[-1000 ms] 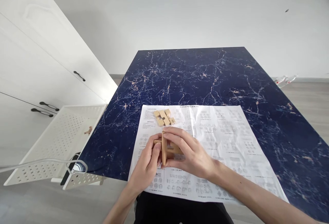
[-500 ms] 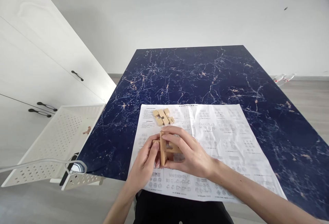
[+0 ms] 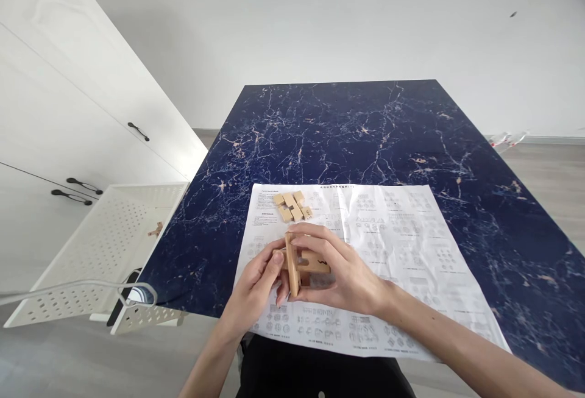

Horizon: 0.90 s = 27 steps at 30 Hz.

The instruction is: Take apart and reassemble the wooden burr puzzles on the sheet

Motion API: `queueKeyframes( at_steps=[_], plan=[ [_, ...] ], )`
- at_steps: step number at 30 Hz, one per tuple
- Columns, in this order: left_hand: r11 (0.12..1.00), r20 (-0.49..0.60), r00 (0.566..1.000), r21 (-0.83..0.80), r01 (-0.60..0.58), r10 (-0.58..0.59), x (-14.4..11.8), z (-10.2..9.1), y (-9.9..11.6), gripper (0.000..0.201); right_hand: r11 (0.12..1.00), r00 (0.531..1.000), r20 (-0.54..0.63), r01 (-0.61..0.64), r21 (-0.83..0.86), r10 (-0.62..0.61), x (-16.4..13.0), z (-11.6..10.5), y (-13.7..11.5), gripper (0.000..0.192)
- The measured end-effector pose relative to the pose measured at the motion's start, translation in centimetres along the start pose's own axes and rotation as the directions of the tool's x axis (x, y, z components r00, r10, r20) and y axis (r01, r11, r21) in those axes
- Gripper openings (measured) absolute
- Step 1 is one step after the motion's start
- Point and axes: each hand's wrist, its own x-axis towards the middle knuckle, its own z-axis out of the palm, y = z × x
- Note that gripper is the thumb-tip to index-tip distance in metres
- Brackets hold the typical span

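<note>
Hands meet low over the near edge of a printed sheet (image 3: 388, 245), both closed on one wooden puzzle assembly (image 3: 301, 262). The assembly is made of pale wooden bars crossed at right angles: one flat bar stands nearly upright, and a second runs sideways through it toward the right. The left hand (image 3: 256, 291) comes up from below with its fingers (image 3: 278, 258) pressed against the left side of the upright bar. The right hand (image 3: 347, 273) reaches in from the right, its fingers (image 3: 315, 238) curled over the top and far side of the sideways bar, thumb underneath, so the piece is pinched from both sides. The assembly is held just above the sheet, close to the person's body; whether it touches the paper cannot be told.

Farther up the sheet, near its top left corner, lies a small cluster of loose wooden pieces (image 3: 292, 206), well apart from the hands. The sheet is covered in small diagrams and lies flat on the dark blue marbled surface (image 3: 365, 130). Left of the surface stands a white perforated tray (image 3: 91, 258) with one small wooden piece (image 3: 155, 229) in it, and behind that a white cabinet (image 3: 55, 111) with dark handles.
</note>
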Motion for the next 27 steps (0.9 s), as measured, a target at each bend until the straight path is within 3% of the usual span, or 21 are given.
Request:
queueKeyframes(
  at_steps=[6,10,14,21,27],
  plan=[
    [0.999,-0.040,0.999,-0.034,-0.023,0.021,-0.1,0.1,0.3,0.053,0.995,0.995,0.010,-0.098,0.006,0.098,0.0,0.4,0.0,0.088],
    [0.997,-0.178,0.982,-0.034,-0.073,0.066,-0.2,-1.0,0.4,0.047,0.988,0.990,-0.012,-0.138,-0.062,0.138,-0.1,0.2,0.5,0.093],
    [0.988,-0.294,0.953,-0.105,-0.109,0.074,-0.1,-1.5,1.0,0.044,0.976,0.987,0.061,-0.138,-0.166,0.149,-0.1,0.2,0.8,0.089],
    [0.981,-0.295,0.955,-0.168,-0.092,0.039,0.2,-1.4,1.3,0.042,0.953,0.980,0.141,-0.097,-0.288,0.142,-0.1,0.3,0.8,0.097],
    [0.994,-0.273,0.960,-0.069,-0.079,0.057,0.0,-1.7,1.0,0.049,0.970,0.975,0.145,-0.138,-0.200,0.168,-0.2,-0.1,0.9,0.085]
  ],
)
